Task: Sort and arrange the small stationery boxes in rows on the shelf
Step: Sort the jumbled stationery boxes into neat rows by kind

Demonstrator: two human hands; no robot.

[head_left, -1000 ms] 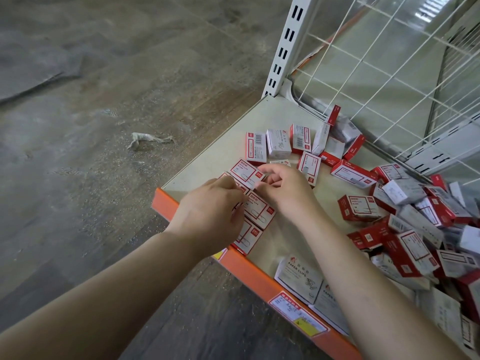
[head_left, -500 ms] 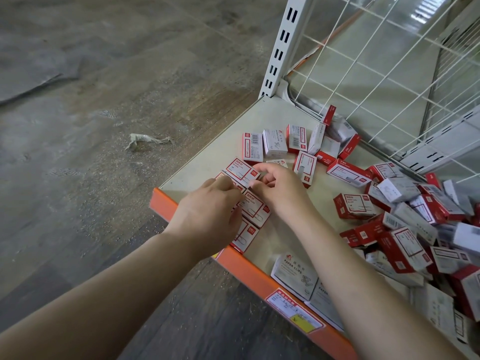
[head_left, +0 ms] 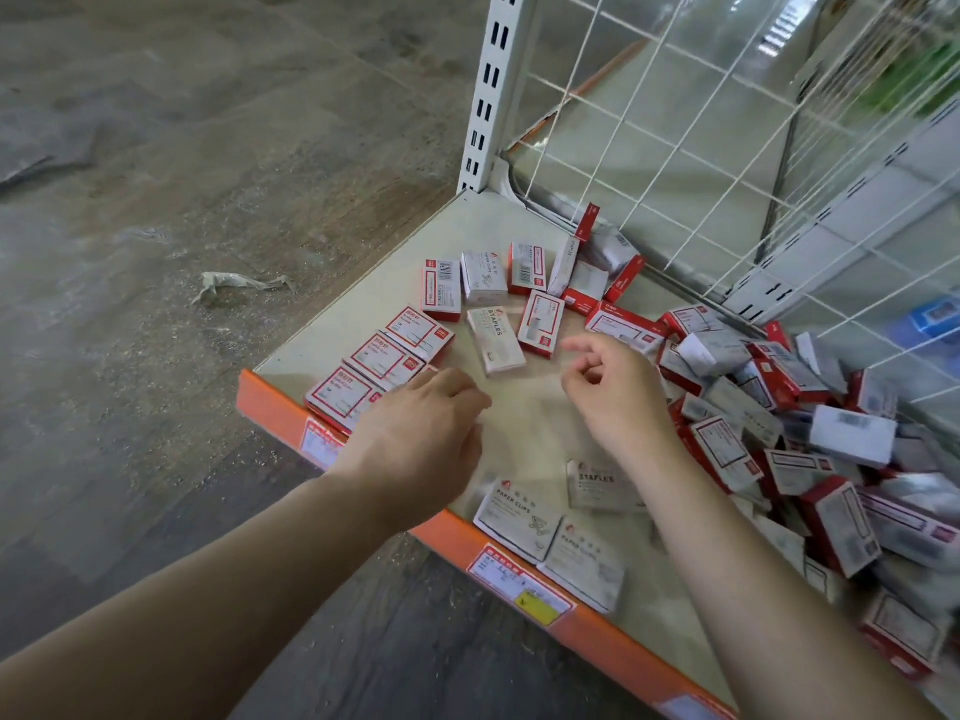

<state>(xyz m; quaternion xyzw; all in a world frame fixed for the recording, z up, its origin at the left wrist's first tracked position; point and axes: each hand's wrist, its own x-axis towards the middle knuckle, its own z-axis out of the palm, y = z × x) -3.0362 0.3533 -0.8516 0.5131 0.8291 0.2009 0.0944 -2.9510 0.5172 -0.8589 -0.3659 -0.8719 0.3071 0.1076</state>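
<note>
Three red-framed boxes (head_left: 383, 363) lie in a diagonal row at the front left corner of the beige shelf (head_left: 524, 423). My left hand (head_left: 421, 433) hovers just right of that row, palm down, fingers loosely curled, holding nothing. My right hand (head_left: 618, 397) is over the shelf's middle, fingers apart and empty. A white staples box (head_left: 496, 341) lies flat beyond both hands. A jumbled heap of red and white boxes (head_left: 810, 439) fills the right side. Two white paper-clip boxes (head_left: 550, 537) sit at the front edge.
Several boxes (head_left: 485, 278) stand in a loose row near the back left. A white wire grid (head_left: 727, 148) backs the shelf, with a slotted upright post (head_left: 491, 90) at the corner. The orange front lip (head_left: 519, 569) carries price labels. Crumpled paper (head_left: 234, 284) lies on the floor.
Both hands have let go of the red-framed boxes and drawn apart; the right hand moved right, the left pulled back. The camera has come nearer to the shelf.
</note>
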